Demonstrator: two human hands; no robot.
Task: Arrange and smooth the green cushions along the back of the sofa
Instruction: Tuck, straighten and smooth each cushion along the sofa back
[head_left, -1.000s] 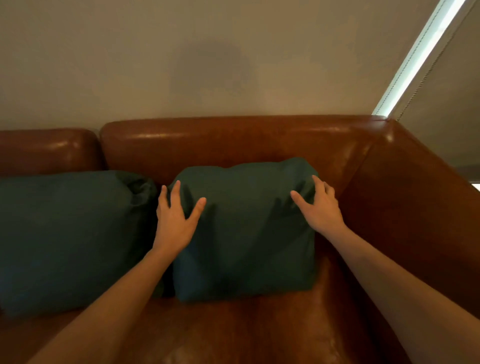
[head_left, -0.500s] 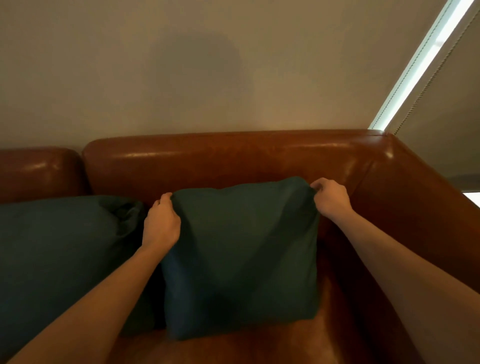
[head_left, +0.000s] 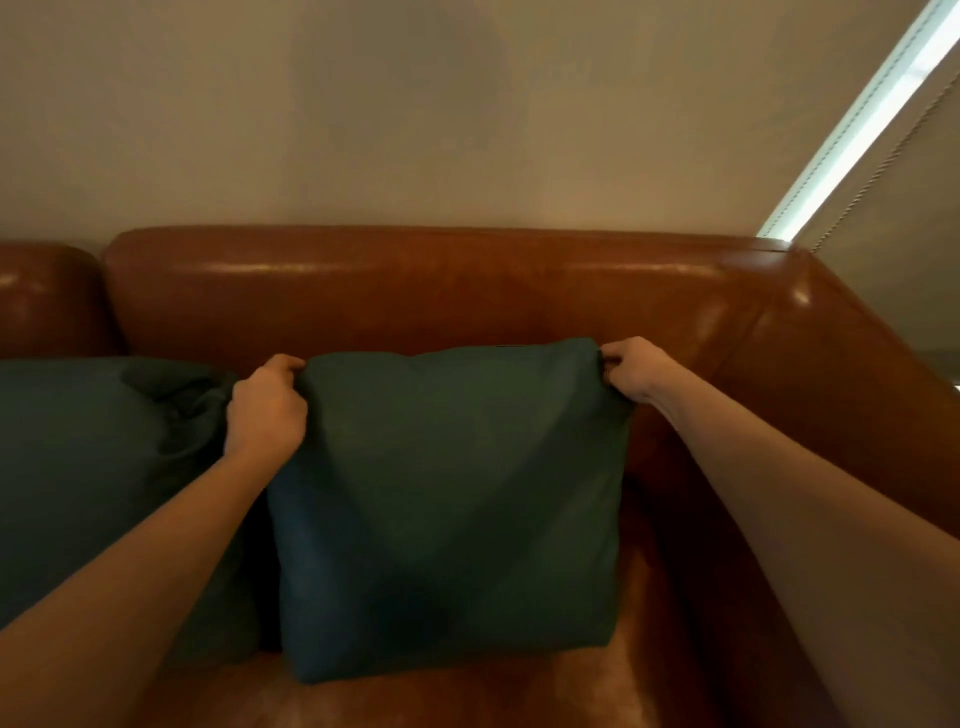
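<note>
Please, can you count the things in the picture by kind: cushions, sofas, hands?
Green cushions: 2, the held cushion and the left cushion
Brown sofa: 1
Hands: 2, left hand and right hand
Total: 5

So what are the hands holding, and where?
The right cushion, by its two top corners: left hand on the left corner, right hand on the right.
</note>
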